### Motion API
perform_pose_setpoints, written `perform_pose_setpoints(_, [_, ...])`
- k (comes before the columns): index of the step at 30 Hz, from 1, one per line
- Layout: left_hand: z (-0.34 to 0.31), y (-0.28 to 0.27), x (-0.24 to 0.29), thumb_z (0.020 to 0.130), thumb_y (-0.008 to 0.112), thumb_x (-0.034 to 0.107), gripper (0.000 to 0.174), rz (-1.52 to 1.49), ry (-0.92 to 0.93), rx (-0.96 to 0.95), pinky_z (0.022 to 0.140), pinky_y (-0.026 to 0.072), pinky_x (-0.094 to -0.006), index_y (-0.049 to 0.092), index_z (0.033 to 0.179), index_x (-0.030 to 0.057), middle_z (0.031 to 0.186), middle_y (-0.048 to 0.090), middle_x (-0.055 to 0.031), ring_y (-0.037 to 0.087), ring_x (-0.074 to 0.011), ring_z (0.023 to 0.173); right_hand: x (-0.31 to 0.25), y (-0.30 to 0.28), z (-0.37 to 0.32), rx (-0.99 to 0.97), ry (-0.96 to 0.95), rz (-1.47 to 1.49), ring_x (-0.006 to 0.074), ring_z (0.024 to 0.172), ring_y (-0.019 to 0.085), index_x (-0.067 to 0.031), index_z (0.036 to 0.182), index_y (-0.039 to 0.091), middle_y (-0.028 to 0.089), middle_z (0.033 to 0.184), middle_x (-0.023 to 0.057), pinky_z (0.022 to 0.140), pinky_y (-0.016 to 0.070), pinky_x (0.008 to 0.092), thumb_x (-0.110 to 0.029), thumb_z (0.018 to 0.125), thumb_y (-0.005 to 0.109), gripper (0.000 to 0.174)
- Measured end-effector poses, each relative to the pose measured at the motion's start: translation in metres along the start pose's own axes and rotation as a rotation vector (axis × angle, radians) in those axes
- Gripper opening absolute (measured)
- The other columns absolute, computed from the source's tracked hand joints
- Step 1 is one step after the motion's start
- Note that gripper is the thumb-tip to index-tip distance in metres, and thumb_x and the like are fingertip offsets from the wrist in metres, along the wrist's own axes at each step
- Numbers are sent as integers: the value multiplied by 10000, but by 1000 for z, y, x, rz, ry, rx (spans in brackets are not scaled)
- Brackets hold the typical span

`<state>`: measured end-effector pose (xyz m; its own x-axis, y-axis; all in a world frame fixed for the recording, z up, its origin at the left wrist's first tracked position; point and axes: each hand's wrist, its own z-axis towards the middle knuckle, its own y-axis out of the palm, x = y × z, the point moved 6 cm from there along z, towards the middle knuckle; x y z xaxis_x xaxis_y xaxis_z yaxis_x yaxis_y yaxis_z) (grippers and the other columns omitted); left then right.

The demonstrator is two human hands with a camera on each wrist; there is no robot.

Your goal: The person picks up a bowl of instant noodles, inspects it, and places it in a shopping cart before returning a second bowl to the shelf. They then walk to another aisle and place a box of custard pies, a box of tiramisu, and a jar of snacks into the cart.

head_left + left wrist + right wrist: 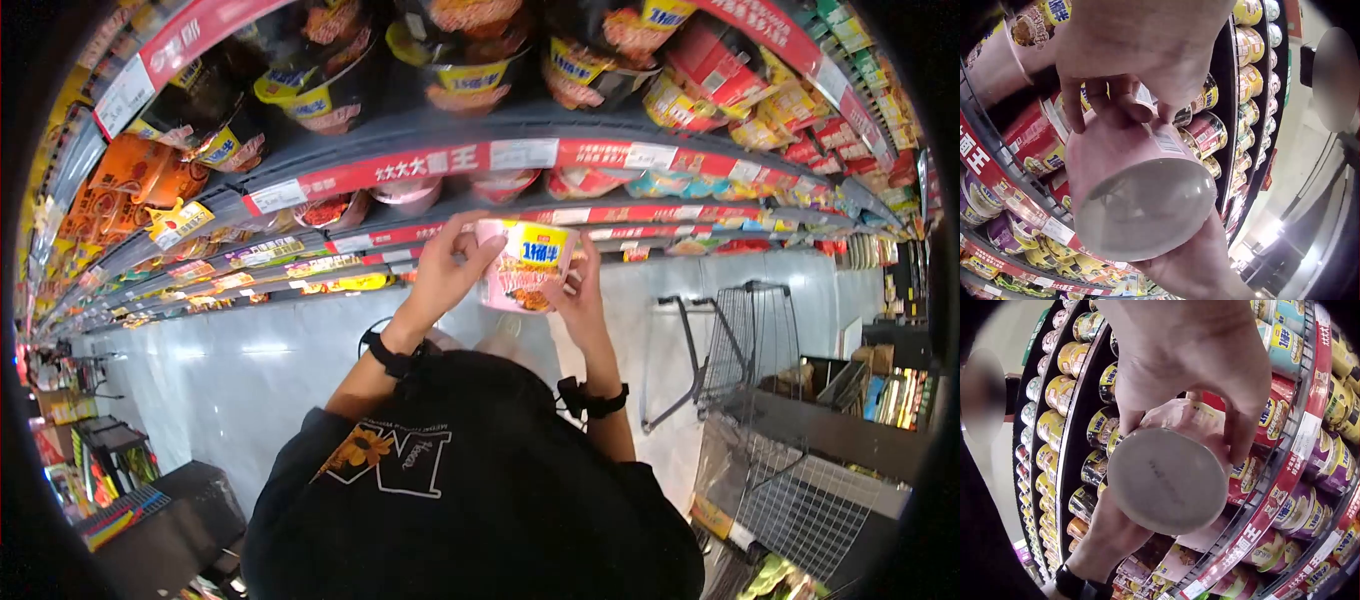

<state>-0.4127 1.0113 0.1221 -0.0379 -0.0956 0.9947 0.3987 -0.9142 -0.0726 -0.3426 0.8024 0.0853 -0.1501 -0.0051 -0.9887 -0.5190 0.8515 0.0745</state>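
In the head view a pink noodle cup (530,262) with a yellow and blue label is held between both hands. My left hand (443,275) grips its left side, thumb on the front; my right hand (583,300) has its fingers bent against the right side. From the left wrist, the left hand (1141,53) is above the tilted cup (1104,147) and the right hand (1194,262) beneath it. The right wrist view shows the cup's pale round base (1169,481), below the right hand (1197,356), with the left hand (1107,534) at the lower left.
Shelves of noodle cups and bowls (470,85) curve in front, edged with a red price strip (440,165). A wire shopping cart (750,335) stands on the pale floor (260,370) to the right. Dark display stands (190,520) are behind on both sides.
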Motion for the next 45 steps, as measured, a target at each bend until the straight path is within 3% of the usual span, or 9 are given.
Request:
perform_pose_setpoints(5, [-13,-48,-9,911,725,124,378,-32,52,-99,539,377,-241,583,1241,4,580,521,13,488,-36,565,4,57,-26,116,-20,-2,244,1060,598,-125,1576,138,498,1160,127,723,591,318,-70,862,753,944])
perform_pose_setpoints(12, [-51,-127,-34,920,722,162,418,-99,35,-197,551,384,-238,575,1280,9,571,527,12,500,-39,568,17,144,-65,180,7,-107,237,1040,598,-127,1580,126,503,1147,119,728,605,331,-40,855,744,957])
perform_pose_setpoints(18, [-75,-176,-38,909,739,193,433,-147,17,-147,542,370,-242,584,1268,8,568,526,9,480,-43,546,20,193,-76,199,65,-126,258,1043,623,-135,1570,149,536,1139,122,707,605,331,-13,833,739,952])
perform_pose_setpoints(26, [-87,-205,-45,896,747,128,441,-108,-13,-63,577,342,-203,598,1297,23,596,457,69,428,-10,583,33,219,-75,150,63,-87,252,1031,621,-139,1565,149,540,1142,117,737,583,321,-8,828,731,948])
perform_pose_setpoints(34, [-101,-217,-56,876,768,111,505,-171,-38,-10,601,354,-195,558,1326,21,618,464,77,444,-16,596,37,238,-79,132,57,-76,235,1080,592,-138,1562,153,536,1170,107,867,531,343,-61,840,743,935])
perform_pose_setpoints(36, [-103,-219,-58,869,777,109,521,-197,-46,39,606,363,-195,542,1325,18,651,480,70,461,-22,617,35,241,-79,113,31,-108,226,1092,580,-141,1553,162,556,1208,124,916,495,357,-114,890,712,862])
perform_pose_setpoints(40, [-106,-223,-68,868,782,123,523,-163,-32,114,626,406,-213,528,1313,15,744,518,45,499,-43,679,34,244,-77,111,26,-129,232,1072,592,-136,1555,165,552,1163,114,868,524,347,-97,867,731,891])
perform_pose_setpoints(43, [-106,-223,-79,896,761,192,526,-78,-89,105,693,463,-239,516,1326,13,864,576,3,547,-77,765,36,244,-74,114,38,-79,237,1053,609,-129,1561,162,540,1113,98,790,572,337,-30,821,755,953])
perform_pose_setpoints(45, [-107,-223,-85,892,758,321,604,-78,-159,80,728,507,-271,504,1324,-16,961,632,-75,610,-119,825,35,247,-72,106,30,-80,236,1050,610,-133,1562,164,541,1109,96,779,576,337,-23,821,752,952])
